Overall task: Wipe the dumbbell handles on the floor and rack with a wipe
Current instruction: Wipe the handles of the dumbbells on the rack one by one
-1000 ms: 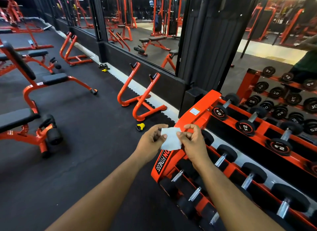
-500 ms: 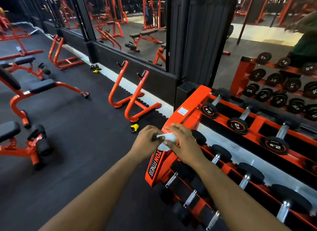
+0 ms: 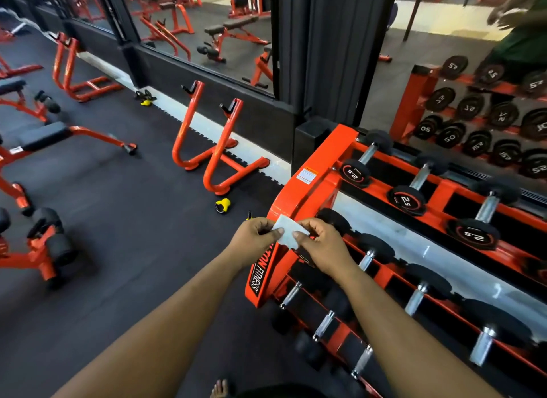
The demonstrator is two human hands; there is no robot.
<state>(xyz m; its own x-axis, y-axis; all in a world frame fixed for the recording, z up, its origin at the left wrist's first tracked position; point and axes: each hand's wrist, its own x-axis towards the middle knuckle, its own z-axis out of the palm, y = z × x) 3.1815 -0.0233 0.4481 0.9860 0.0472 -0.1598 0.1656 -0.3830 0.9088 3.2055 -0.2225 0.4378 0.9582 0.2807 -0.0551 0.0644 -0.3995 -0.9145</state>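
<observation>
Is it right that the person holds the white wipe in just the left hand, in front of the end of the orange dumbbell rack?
Not quite. The head view shows both hands pinching the white wipe: left hand and right hand. It is indeed held in front of the end of the orange dumbbell rack.

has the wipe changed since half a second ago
Yes: the wipe, then bunched between both hands, is now spread flat, still over the orange rack end.

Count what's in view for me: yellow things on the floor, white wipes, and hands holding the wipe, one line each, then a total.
Yellow floor items: 2
Wipe: 1
Hands pinching it, left hand and right hand: 2
Total: 5
</observation>
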